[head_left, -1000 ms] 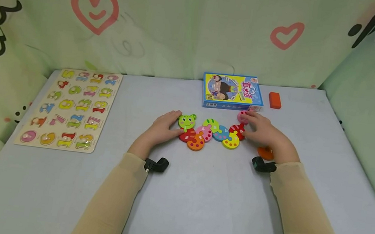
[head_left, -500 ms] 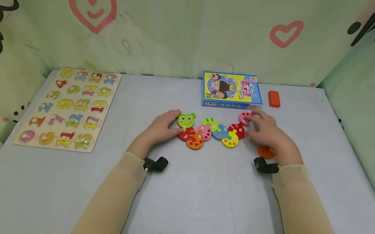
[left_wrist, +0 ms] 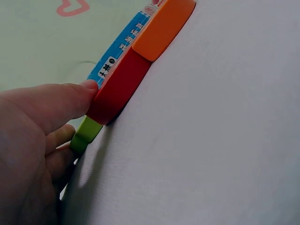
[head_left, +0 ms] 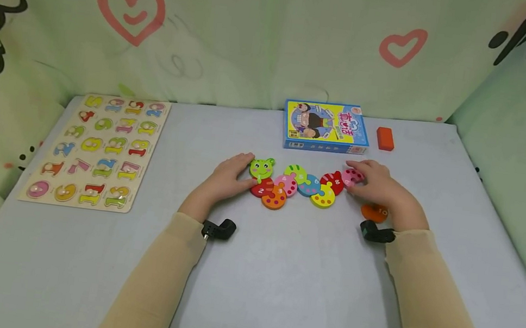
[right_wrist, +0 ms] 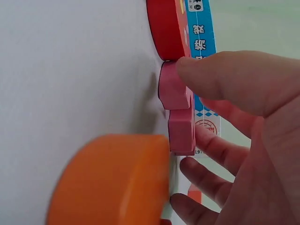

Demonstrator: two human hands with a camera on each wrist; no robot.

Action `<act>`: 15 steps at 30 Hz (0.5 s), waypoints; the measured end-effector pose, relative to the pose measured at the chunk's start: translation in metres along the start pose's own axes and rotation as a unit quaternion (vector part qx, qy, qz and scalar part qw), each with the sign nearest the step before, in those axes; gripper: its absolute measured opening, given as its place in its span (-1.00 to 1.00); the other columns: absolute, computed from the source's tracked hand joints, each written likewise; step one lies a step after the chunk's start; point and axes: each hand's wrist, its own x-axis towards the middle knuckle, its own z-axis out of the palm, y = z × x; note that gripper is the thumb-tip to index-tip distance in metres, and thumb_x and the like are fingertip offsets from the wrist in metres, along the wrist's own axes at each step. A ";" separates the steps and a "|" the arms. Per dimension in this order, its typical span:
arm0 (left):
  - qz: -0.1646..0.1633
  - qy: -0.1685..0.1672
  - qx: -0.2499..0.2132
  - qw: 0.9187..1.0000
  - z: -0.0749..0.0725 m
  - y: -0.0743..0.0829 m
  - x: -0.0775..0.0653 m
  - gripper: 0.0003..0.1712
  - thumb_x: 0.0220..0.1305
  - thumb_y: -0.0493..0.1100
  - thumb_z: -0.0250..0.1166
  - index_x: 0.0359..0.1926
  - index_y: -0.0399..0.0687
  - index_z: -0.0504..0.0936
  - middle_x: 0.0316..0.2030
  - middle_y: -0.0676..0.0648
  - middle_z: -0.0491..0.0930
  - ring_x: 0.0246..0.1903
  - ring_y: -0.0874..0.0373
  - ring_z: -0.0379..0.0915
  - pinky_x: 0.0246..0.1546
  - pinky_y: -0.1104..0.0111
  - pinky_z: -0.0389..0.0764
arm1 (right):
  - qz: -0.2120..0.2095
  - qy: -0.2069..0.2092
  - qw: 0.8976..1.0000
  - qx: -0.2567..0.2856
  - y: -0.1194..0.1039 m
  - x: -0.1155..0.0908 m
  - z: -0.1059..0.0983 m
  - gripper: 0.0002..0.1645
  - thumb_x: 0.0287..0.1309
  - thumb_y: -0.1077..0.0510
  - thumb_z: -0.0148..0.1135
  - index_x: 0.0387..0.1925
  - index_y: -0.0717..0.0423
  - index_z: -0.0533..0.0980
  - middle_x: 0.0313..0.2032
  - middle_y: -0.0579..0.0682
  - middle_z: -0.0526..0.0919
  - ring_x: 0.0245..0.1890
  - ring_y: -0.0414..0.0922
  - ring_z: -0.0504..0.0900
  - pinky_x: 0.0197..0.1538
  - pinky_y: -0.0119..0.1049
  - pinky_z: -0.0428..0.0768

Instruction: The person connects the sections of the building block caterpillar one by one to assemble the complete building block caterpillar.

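Note:
A row of colourful numbered caterpillar puzzle pieces lies on the table, led by a green smiling head piece [head_left: 261,169] at the left. My left hand [head_left: 226,178] rests against that end; its thumb touches the red piece [left_wrist: 123,86] and its fingers are at the green head. At the other end my right hand [head_left: 378,186] pinches a pink dotted piece [head_left: 352,176] between thumb and fingers, close beside the striped red piece [head_left: 332,182]. Whether these two are joined I cannot tell. Near my right wrist lies an orange piece [head_left: 373,212], large in the right wrist view.
Behind the caterpillar lies a blue and yellow box [head_left: 326,128], with an orange-red block [head_left: 385,139] to its right. A wooden number board [head_left: 97,152] occupies the left of the white table [head_left: 287,287]. Green cloth [head_left: 268,39] hangs along the back and sides.
My right hand has moved the pink piece rightward and nearer to me, from above the striped red piece to its right side. The left hand stays at the head end.

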 end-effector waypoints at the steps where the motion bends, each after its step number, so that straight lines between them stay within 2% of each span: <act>1: 0.000 -0.001 0.000 1.000 0.000 0.000 0.000 -0.20 0.23 0.09 0.09 0.40 -0.01 -0.01 0.40 -0.03 -0.02 0.40 0.07 -0.20 0.40 0.15 -0.12 | -0.001 -0.001 1.000 0.000 0.000 0.000 0.000 -0.13 0.02 0.07 0.23 0.35 0.01 0.08 0.29 0.32 0.04 0.23 0.31 -0.01 0.01 0.23 0.45; 7: 0.001 0.000 -0.001 1.000 0.000 0.000 0.000 -0.20 0.23 0.09 0.09 0.40 -0.01 -0.01 0.40 -0.03 -0.02 0.40 0.08 -0.20 0.40 0.15 -0.12 | 0.010 -0.001 1.000 -0.012 0.003 -0.003 0.002 -0.15 0.03 0.02 0.23 0.33 0.07 0.11 0.23 0.35 0.12 0.20 0.30 0.06 0.00 0.19 0.47; 15: 0.003 0.002 0.002 1.000 0.000 0.000 0.000 -0.20 0.24 0.09 0.08 0.40 -0.02 0.00 0.40 -0.03 -0.01 0.40 0.08 -0.20 0.40 0.18 -0.14 | 0.039 -0.017 0.999 -0.003 0.002 -0.016 0.001 -0.09 0.09 -0.10 0.16 0.36 0.11 0.01 0.22 0.40 0.10 0.18 0.32 0.10 0.03 0.19 0.46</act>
